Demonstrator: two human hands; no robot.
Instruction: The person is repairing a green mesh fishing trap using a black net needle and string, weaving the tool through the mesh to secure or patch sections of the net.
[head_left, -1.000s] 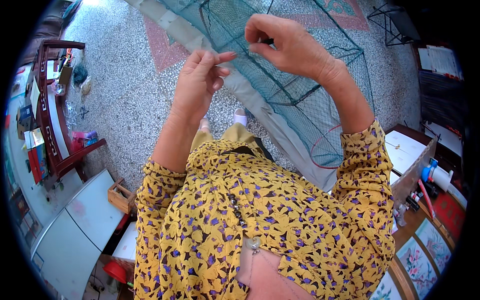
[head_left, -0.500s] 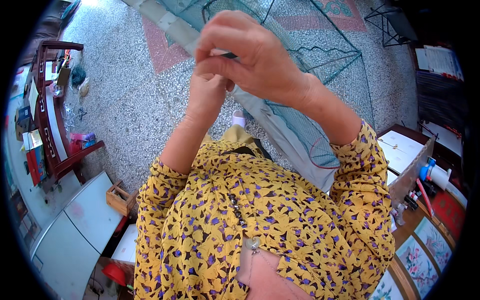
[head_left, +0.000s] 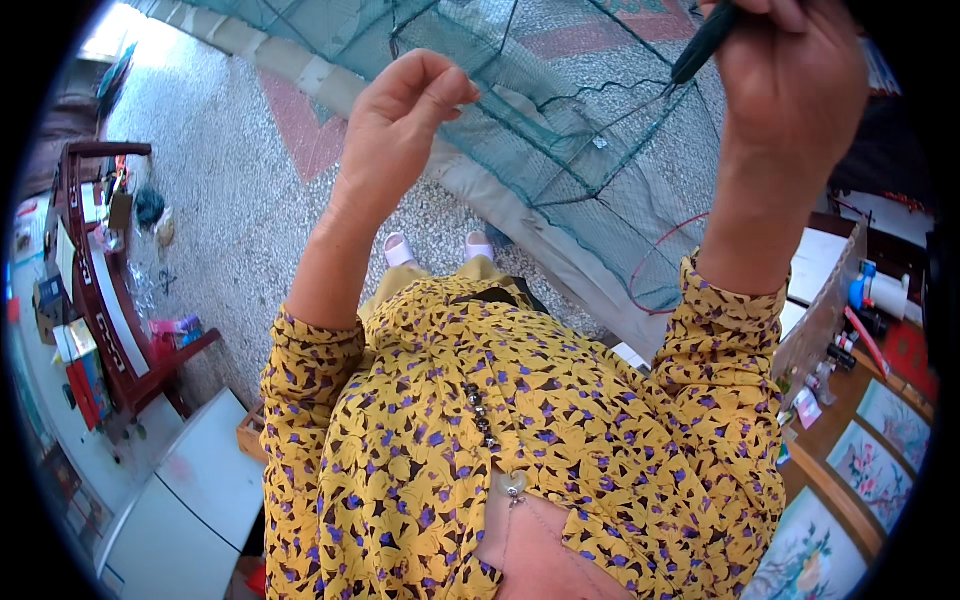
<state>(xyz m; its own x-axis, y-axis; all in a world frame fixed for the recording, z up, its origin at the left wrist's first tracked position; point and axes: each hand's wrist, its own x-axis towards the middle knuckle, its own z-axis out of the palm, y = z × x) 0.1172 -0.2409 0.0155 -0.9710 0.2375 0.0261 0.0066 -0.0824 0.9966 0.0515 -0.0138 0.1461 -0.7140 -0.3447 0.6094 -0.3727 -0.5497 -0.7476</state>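
Note:
My right hand, raised at the upper right, is closed around a slim dark green netting needle whose narrow tip points down and left. My left hand is up at the centre left, thumb and fingertips pinched together; whatever is between them is too small to make out. A green mesh fishing net with dark cord-edged frames spreads beyond and below both hands. Along its near side runs a pale grey cloth-like strip. A thin red hoop shows at the net's lower right part.
Speckled stone floor lies under the net. To the left stands a dark red wooden frame with boxes and packets about it. White panels are at the lower left. At the right, a wooden surface with flower pictures stands close to my elbow.
My hands were together at the upper centre and are now apart. The right hand has swung far right with the netting needle; the left has come slightly down. More of the net shows between them.

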